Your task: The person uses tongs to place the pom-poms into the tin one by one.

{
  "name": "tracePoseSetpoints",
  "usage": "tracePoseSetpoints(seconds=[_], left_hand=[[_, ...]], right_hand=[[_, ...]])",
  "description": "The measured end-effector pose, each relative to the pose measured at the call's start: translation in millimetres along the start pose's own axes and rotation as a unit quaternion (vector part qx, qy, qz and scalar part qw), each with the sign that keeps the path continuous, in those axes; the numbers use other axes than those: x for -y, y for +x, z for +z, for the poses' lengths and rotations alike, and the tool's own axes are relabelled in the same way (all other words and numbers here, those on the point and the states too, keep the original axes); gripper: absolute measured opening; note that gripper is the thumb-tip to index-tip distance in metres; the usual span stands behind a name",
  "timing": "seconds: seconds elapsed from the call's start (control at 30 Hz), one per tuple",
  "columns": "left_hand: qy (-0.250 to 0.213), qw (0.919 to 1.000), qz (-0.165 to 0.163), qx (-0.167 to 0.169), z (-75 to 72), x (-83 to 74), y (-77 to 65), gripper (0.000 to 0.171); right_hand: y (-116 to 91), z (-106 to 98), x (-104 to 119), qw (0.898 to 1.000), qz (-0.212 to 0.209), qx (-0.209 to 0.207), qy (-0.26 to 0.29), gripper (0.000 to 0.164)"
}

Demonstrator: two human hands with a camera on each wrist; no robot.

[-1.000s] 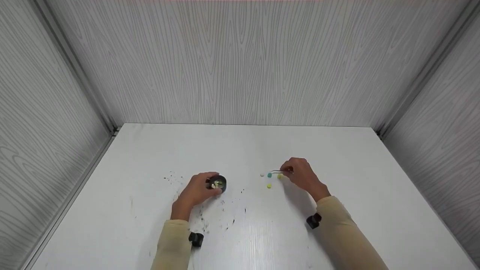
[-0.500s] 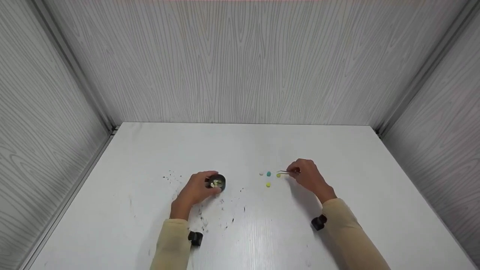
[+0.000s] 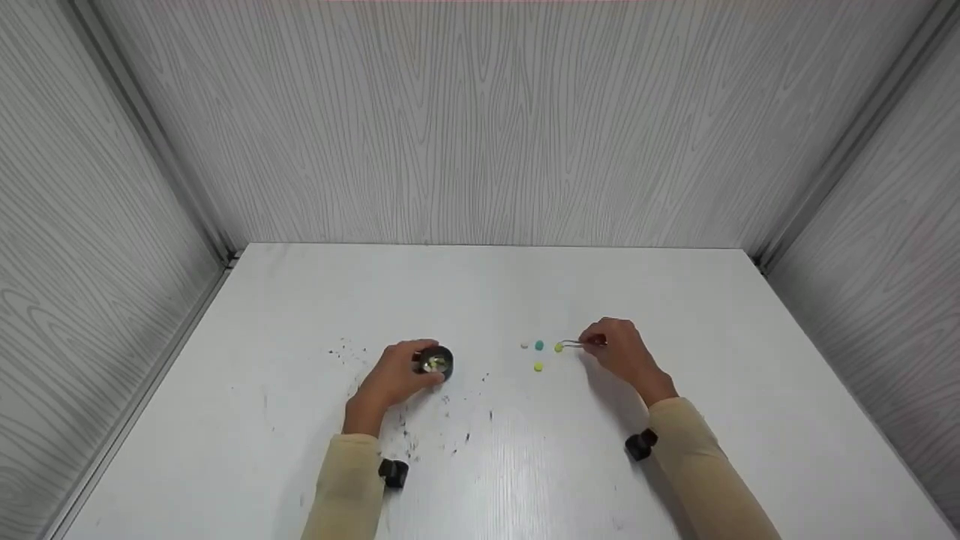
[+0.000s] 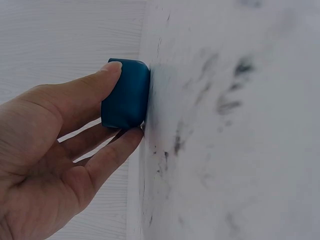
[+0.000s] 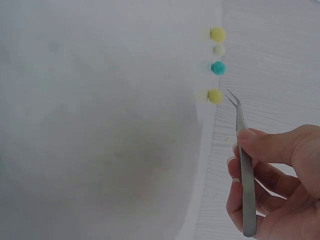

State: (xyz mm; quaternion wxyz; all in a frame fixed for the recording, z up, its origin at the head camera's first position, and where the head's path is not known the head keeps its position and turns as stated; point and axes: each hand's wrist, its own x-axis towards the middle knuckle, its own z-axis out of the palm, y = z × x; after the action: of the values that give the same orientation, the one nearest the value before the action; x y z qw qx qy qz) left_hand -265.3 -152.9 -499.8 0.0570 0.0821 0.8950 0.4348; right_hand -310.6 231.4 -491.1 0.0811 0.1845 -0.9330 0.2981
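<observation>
My left hand (image 3: 391, 379) grips a small cup (image 3: 448, 354) on the table, thumb on one side and fingers on the other. In the left wrist view the cup's wall (image 4: 126, 97) is blue. Small pale and greenish bits lie inside it. Between thumb and fingers, my right hand (image 3: 621, 354) holds bent-tip metal tweezers (image 5: 248, 195). Their slightly parted tips are beside a yellow ball (image 5: 215, 96); I cannot tell if they touch it. A teal ball (image 3: 539, 345), a whitish ball (image 3: 525, 345) and a second yellow ball (image 3: 538, 367) lie to the left.
The white table (image 3: 675, 292) carries dark smudges (image 3: 405, 431) in front of and left of the cup. Grey wood-grain panels (image 3: 480, 127) stand at the back and both sides.
My right hand has shifted right, taking the tweezer tips from near the teal ball to the right-hand yellow ball. The left hand and cup stay in place.
</observation>
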Motion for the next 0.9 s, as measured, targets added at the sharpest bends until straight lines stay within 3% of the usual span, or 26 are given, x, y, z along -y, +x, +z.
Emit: tracePoseSetpoints(seconds=[0.57, 0.9], left_hand=[[-0.001, 0.9999, -0.01, 0.005, -1.7, -0.7, 0.1, 0.059], [0.002, 0.9999, -0.016, 0.006, 0.2, 0.6, 0.9, 0.059]], right_hand=[[-0.2, -0.9, 2.5, 0.999, 0.042, 0.019, -0.014, 0.013], [0.7, 1.6, 0.9, 0.999, 0.037, 0.01, -0.016, 0.012]])
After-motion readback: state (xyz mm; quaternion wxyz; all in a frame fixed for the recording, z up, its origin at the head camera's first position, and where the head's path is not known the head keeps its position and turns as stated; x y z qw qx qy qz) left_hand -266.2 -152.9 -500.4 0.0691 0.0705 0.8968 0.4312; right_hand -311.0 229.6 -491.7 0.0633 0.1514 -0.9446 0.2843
